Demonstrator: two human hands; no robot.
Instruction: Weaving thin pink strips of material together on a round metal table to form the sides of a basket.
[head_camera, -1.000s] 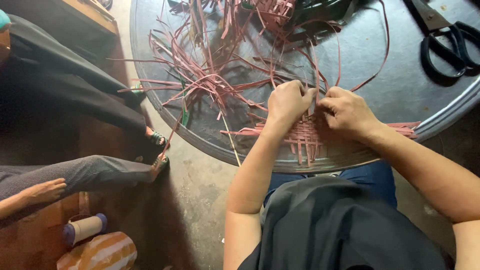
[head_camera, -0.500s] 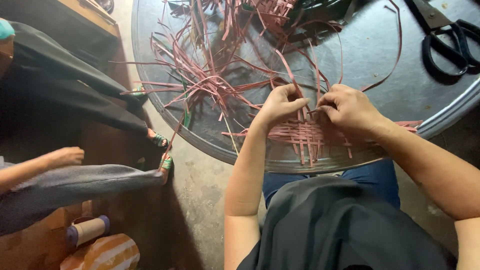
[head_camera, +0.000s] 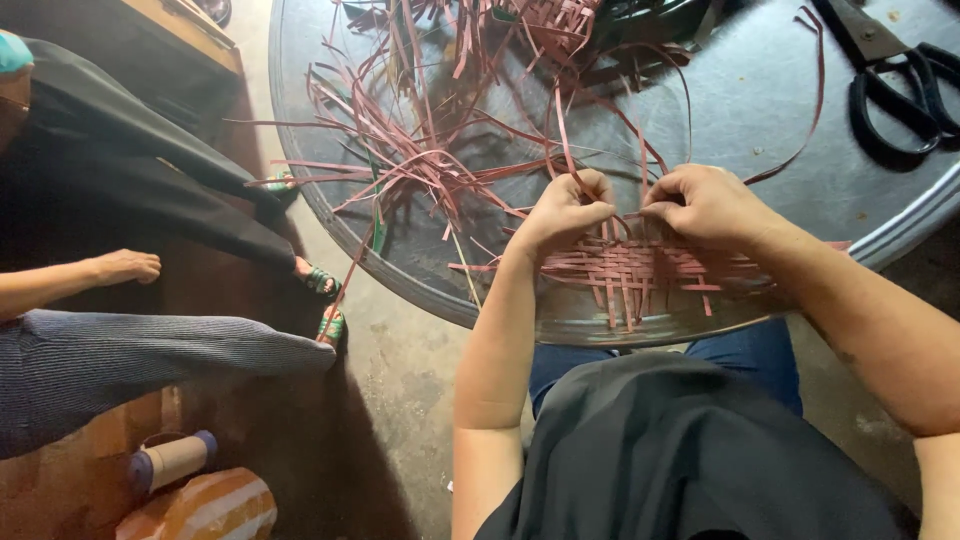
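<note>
Both the left hand (head_camera: 562, 212) and right hand (head_camera: 705, 203) pinch pink strips (head_camera: 590, 195) just above the woven mat (head_camera: 640, 272), keeping the weave tight on the tabletop (head_camera: 760, 110).

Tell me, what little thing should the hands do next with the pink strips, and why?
Probably press the pinched strip down flat into the woven mat. Both the left hand and right hand grip it at the mat's far edge, where it stands up, not yet tucked in.
</note>
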